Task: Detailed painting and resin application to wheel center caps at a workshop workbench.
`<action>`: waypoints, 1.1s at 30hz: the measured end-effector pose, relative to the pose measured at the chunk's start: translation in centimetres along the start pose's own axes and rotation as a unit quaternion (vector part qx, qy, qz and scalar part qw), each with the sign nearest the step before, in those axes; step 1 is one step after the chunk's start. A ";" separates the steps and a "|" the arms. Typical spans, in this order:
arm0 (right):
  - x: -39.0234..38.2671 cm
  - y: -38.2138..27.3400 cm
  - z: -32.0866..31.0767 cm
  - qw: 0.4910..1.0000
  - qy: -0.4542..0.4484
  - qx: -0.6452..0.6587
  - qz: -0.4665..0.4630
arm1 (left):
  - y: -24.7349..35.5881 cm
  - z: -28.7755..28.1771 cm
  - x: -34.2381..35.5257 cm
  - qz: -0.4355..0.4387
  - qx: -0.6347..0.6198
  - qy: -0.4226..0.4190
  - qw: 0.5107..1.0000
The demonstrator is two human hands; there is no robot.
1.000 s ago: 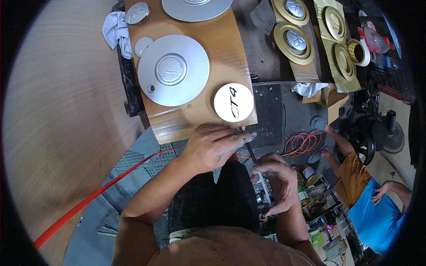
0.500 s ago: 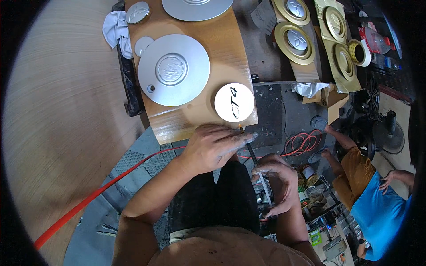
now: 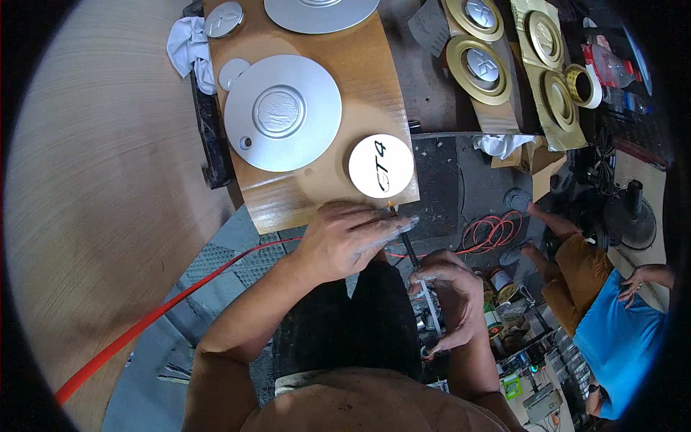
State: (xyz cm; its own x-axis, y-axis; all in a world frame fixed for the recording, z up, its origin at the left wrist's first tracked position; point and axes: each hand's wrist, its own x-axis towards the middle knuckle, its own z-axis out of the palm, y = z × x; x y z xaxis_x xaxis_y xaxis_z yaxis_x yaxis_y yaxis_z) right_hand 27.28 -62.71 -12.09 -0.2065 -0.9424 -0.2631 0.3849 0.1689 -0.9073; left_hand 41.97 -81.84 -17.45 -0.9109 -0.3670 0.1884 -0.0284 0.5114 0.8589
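Note:
A slim brush [image 3: 412,250] with a dark shaft, a pale lower part and a small orange tip slants up towards the table edge. My left hand [image 3: 349,234] has its fingers closed over the upper shaft, just below the tip. Lower down, the pale part rests in the curled fingers of my right hand [image 3: 461,288]. Just beyond the tip, a round white disc [image 3: 396,169] with black hand-drawn lettering lies on the brown board [image 3: 360,86] near its front corner. A large silver wheel cover [image 3: 317,122] with a raised centre and one small hole lies to its left.
A small silver cap [image 3: 224,19] and a white cloth [image 3: 188,50] are at the far left. Gold rings [image 3: 457,68] and a tape roll [image 3: 592,86] stand at the back right. A red hose [image 3: 151,317] crosses the lower left; a seated person in blue [image 3: 622,338] is at the right.
My hands and the brush hold almost the same place. At the right, the seated person has shifted slightly.

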 end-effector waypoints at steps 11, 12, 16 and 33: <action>0.1 0.0 0.0 1.000 -0.003 0.002 -0.009 | -0.1 0.0 0.0 0.003 0.000 -0.002 1.000; 0.1 0.0 0.0 1.000 -0.004 0.001 -0.007 | -0.1 0.0 0.0 0.004 0.001 0.001 1.000; 0.1 0.0 0.0 1.000 -0.001 0.007 -0.008 | 0.0 -0.1 0.0 -0.009 -0.001 -0.014 1.000; -0.2 -0.6 -0.3 0.999 -0.012 -0.043 -0.018 | 1.0 -0.3 0.6 0.000 -0.026 0.004 1.000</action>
State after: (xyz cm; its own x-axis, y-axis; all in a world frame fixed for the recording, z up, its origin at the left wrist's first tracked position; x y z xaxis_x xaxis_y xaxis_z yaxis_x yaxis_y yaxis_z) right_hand 26.85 -62.52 -11.62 -0.1963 -0.9548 -0.2234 0.2990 0.1586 -0.9410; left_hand 41.52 -81.76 -16.32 -0.9075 -0.3733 0.1926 -0.0063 0.4705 0.8824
